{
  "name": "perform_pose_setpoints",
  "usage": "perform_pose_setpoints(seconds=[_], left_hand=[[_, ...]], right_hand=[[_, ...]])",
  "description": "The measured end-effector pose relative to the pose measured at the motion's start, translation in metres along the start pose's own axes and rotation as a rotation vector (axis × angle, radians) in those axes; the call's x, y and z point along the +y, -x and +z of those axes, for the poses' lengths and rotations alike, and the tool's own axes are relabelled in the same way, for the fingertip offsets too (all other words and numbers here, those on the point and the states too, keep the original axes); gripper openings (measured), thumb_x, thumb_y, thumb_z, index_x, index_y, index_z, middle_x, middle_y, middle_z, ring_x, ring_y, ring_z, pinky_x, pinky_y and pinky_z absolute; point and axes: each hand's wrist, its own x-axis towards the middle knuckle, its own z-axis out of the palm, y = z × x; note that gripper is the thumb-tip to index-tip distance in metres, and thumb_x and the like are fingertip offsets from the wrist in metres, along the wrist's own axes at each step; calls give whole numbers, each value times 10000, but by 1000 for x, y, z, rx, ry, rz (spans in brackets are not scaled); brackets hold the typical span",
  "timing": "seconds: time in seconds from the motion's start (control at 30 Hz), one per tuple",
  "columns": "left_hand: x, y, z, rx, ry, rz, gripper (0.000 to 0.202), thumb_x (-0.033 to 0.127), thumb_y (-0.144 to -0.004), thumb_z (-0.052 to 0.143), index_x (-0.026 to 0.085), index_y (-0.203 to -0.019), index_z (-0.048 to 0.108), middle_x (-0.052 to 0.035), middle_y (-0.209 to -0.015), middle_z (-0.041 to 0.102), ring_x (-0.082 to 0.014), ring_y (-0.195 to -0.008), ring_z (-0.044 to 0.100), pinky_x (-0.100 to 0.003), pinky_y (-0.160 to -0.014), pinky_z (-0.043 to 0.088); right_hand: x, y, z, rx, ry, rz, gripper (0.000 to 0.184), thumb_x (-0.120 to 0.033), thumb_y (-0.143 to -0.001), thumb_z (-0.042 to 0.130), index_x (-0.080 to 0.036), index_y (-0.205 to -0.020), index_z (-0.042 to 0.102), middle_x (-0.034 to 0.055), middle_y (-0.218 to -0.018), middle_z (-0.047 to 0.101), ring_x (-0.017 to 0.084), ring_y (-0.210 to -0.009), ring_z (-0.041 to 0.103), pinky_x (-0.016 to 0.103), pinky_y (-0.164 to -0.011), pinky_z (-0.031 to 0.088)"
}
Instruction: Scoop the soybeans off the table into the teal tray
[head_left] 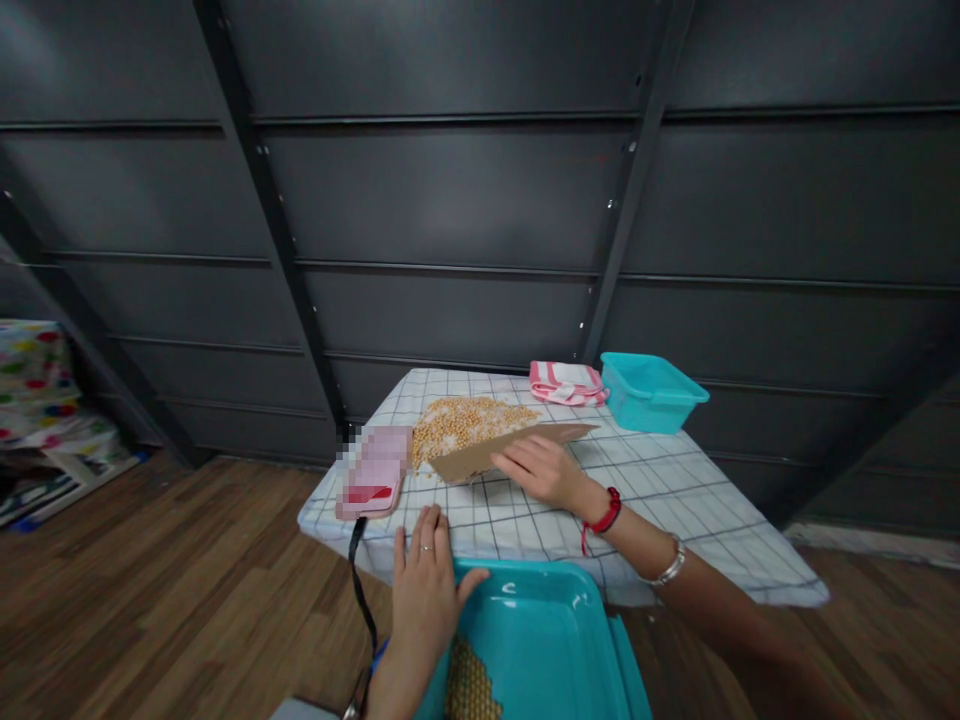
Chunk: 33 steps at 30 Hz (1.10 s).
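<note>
A pile of small yellow beans [463,422] lies on a checked white tablecloth [675,500]. My right hand [544,470] rests with its fingers closed on a brown cardboard sheet [501,452] set against the near side of the pile. My left hand [426,590] grips the left rim of a teal tray [551,640] held at the table's near edge; a few beans lie in the tray's bottom.
A pink phone-like case [373,472] with a black strap lies at the table's left edge. A folded pink-striped cloth [564,382] and a small teal bin [649,390] stand at the back. Dark metal shelving is behind, wooden floor around.
</note>
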Motion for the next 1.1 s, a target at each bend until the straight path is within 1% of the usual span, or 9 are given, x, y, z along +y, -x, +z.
perform_pose_setpoints(seconds=[0.17, 0.3, 0.37, 0.53, 0.73, 0.83, 0.93, 1.0, 1.1], left_hand=[[0, 1, 3, -15, 3, -6, 752, 676, -724, 255, 69, -1071, 533, -188, -1132, 564, -278, -1087, 476, -453, -949, 269], [-1, 2, 5, -17, 41, -17, 748, 679, -717, 273, 75, -1080, 526, -189, -1137, 558, -279, -1094, 470, -455, -953, 268], [-1, 2, 5, -8, 45, -10, 750, 680, -713, 286, 69, -1077, 525, -191, -1136, 558, -281, -1093, 470, -456, -951, 270], [-1, 2, 5, -7, 28, -2, 755, 681, -712, 282, 69, -1082, 525, -189, -1135, 559, -281, -1092, 471, -457, -955, 270], [-1, 3, 7, -47, 9, -9, 777, 686, -712, 258, 70, -1114, 510, -194, -1153, 547, -284, -1119, 448, -470, -969, 252], [-1, 3, 8, -41, -10, 5, 776, 686, -714, 253, 69, -1106, 516, -191, -1152, 550, -282, -1114, 453, -466, -966, 254], [-2, 2, 8, -33, -25, 12, 776, 691, -709, 256, 75, -1096, 524, -189, -1150, 552, -281, -1109, 455, -463, -964, 254], [-2, 2, 7, -29, -32, 15, 774, 693, -708, 254, 79, -1090, 529, -186, -1145, 555, -278, -1106, 454, -462, -968, 245], [-2, 2, 7, -2, -36, 21, 767, 692, -710, 251, 81, -1075, 537, -181, -1132, 563, -274, -1096, 458, -456, -968, 238]], right_hand=[[2, 5, -1, 26, 13, 30, 206, -96, -852, 373, -153, -947, 546, 32, -776, 618, 110, -717, 528, 257, -635, 421], [7, 10, 6, 55, 23, 120, 260, -51, -832, 346, -137, -993, 531, 53, -806, 618, 127, -754, 536, 276, -651, 420], [8, 11, 8, 42, 18, 149, 259, -55, -833, 352, -125, -1012, 525, 62, -821, 617, 134, -766, 536, 278, -649, 415], [6, 10, 8, -23, -1, 112, 242, -72, -844, 348, -112, -994, 533, 63, -799, 616, 132, -725, 530, 272, -613, 398], [14, 14, 2, 71, 4, 161, 316, -31, -815, 300, -116, -1013, 532, 72, -785, 612, 138, -723, 528, 278, -616, 391], [21, 16, -4, 52, 38, 187, 306, -32, -812, 315, -118, -992, 548, 73, -767, 609, 138, -709, 525, 275, -614, 385], [27, 18, -10, 14, 46, 167, 302, -28, -811, 324, -126, -970, 560, 60, -756, 607, 130, -691, 516, 266, -607, 376], [29, 20, -12, -4, 44, 148, 306, -18, -804, 321, -124, -957, 565, 55, -747, 605, 129, -677, 509, 264, -595, 369], [31, 22, -12, -2, 50, 157, 311, -1, -784, 325, -110, -948, 566, 61, -744, 604, 137, -671, 502, 268, -584, 362]])
